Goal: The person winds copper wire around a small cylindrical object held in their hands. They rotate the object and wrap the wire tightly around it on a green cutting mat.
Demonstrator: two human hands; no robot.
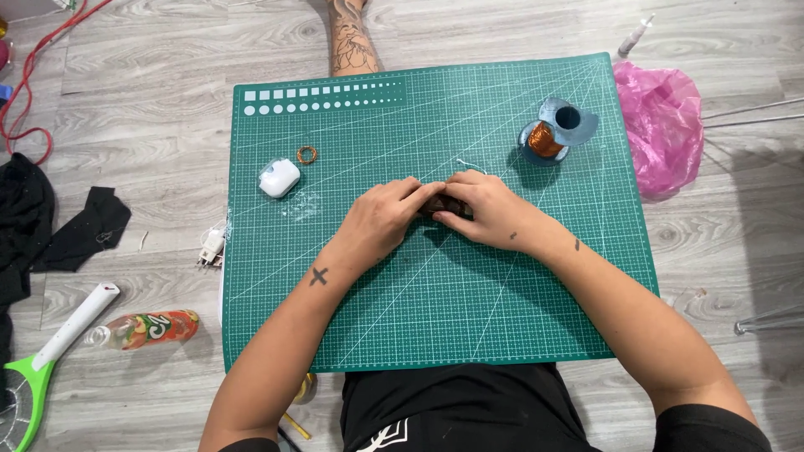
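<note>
Green mat [502, 318]: a gridded cutting mat lies on the grey wood-look floor [167, 109] and carries all the work; the person sits at its 6 o'clock edge.
White case [279, 177]: a small rounded case at about 10 o'clock from the hands, with a small copper ring [306, 155] just beside it at its 1 o'clock.
Left hand [381, 222]: palm down at the mat's middle, fingers [410, 191] curled and closed on the left end of the dark piece.
Dark piece [444, 205]: a small brown-black thing pinched between both hands just above the mat; most of it is hidden, so its kind cannot be told. A thin pale wire [469, 163] strays from it towards 12 o'clock.
Right hand [486, 213]: fingers clamped on the right end of the same piece, touching the left hand.
Copper spool [546, 138]: a blue bobbin wound with copper wire, at 2 o'clock from the hands, well apart.
Pink bag [662, 125]: crumpled on the floor off the mat's right edge.
Step in hand: by the look of it, both hands are pressing or fitting the piece together.
Next move: it likely needs a steady two-handed pinch and care for the loose wire.
</note>
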